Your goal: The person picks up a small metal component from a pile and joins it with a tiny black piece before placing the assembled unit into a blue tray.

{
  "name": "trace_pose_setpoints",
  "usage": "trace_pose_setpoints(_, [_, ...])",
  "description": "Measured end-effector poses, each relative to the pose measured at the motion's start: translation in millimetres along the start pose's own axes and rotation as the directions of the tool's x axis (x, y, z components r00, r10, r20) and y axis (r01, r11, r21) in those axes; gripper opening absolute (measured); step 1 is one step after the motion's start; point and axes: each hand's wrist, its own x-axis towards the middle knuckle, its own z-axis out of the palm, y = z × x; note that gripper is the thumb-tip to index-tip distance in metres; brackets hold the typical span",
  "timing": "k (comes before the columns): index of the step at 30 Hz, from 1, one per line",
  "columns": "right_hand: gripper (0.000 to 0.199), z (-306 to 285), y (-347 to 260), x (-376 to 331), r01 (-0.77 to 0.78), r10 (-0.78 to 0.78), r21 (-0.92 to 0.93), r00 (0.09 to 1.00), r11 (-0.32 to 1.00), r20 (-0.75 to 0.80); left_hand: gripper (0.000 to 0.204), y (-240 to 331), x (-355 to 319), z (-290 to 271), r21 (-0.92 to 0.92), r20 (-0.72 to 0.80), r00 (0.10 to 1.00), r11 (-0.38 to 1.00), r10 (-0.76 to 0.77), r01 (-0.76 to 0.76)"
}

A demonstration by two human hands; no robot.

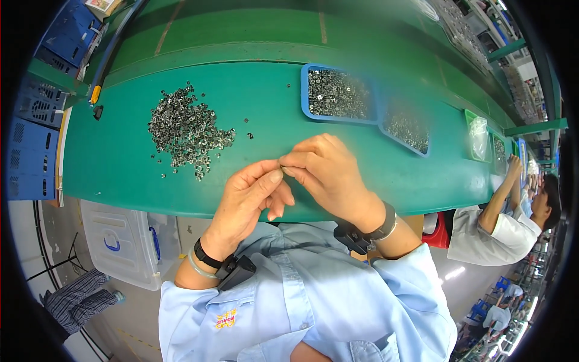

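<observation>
Over the near part of the green work table (265,108), my two hands meet at the fingertips. My left hand (250,192) pinches with thumb and forefinger, its other fingers curled below. From the right, my right hand (329,172) pinches at the same spot. Whatever is between the fingertips is tiny and mostly hidden; I cannot make out its kind. Beyond my left hand lies a loose pile of small dark and silvery metal parts (187,128). Farther off, past my right hand, a blue tray (306,111) holds many similar small parts.
A second blue tray (405,149) of small parts adjoins the first, partly blurred. Green trays (470,130) stand at the right, near a co-worker in a white top (497,238). Blue crates (33,160) are at the left; a clear lidded box (117,241) sits below the table edge.
</observation>
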Motion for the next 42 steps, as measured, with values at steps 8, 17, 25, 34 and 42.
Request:
trace_pose_setpoints(8, [0.019, 4.5, -1.1, -1.4, 0.059, -0.059, -0.024, 0.998, 0.998, -0.002, 0.026, -7.2, -0.5, -5.9, 0.043, -0.026, 0.999, 0.998, 0.036, -0.035])
trace_pose_setpoints(17, [0.022, 7.4, -2.8, -0.6, 0.011, -0.016, -0.123, 0.999, 0.992, -0.046, 0.025, -9.6, 4.1, 0.3, -0.033, -0.103, 0.992, 0.997, 0.07, -0.074])
trace_pose_setpoints(25, [0.023, 4.6, -1.9, -1.1, 0.031, -0.037, -0.183, 0.999, 0.983, -0.03, 0.023, -10.0, 9.7, -1.0, -0.036, -0.096, 0.995, 0.999, 0.036, -0.04])
trace_pose_setpoints(34, [0.024, 11.6, -1.0, -9.0, -0.008, -0.001, -0.091, 0.995, 0.996, -0.096, 0.021, -9.7, 6.6, -1.2, -0.07, -0.051, 0.998, 0.997, 0.028, -0.032])
trace_pose_setpoints(42, [0.022, 12.2, 0.5, -13.5, -0.019, 0.017, -0.013, 0.994, 1.0, -0.107, 0.021, -10.4, 3.8, -0.1, 0.012, -0.053, 0.996, 0.998, 0.069, -0.069])
